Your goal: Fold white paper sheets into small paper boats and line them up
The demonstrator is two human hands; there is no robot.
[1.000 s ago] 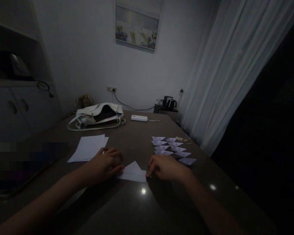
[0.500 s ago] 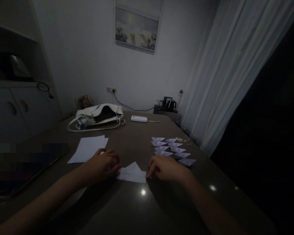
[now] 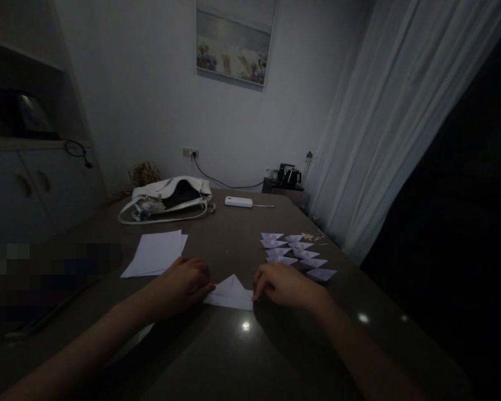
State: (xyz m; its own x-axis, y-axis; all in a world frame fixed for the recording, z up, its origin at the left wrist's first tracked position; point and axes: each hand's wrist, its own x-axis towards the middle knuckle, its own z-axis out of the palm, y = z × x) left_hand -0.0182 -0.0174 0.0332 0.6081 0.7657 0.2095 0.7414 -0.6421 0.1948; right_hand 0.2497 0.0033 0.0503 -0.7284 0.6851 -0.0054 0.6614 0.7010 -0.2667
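Note:
A folded white paper, with a triangular peak over a long flat band, lies on the dark table in front of me. At its left end my left hand has curled fingers, thumb and fingertips closed on the paper's corner. My right hand is bent in a pinch at the right end, fingertips at the paper's edge. Beyond my right hand several small folded paper boats stand in two rows. Behind my left hand lies a stack of white paper sheets, partly covered by the hand.
A white handbag lies at the back left of the table. Near the back edge sits a white power bank with a short cable. Small pale scraps lie by the right edge. A blurred-out patch covers the left side.
My left hand's fingers drew back slightly from the paper, then came in again at its left corner. The right hand stays at the right end. The whole view has shifted slightly.

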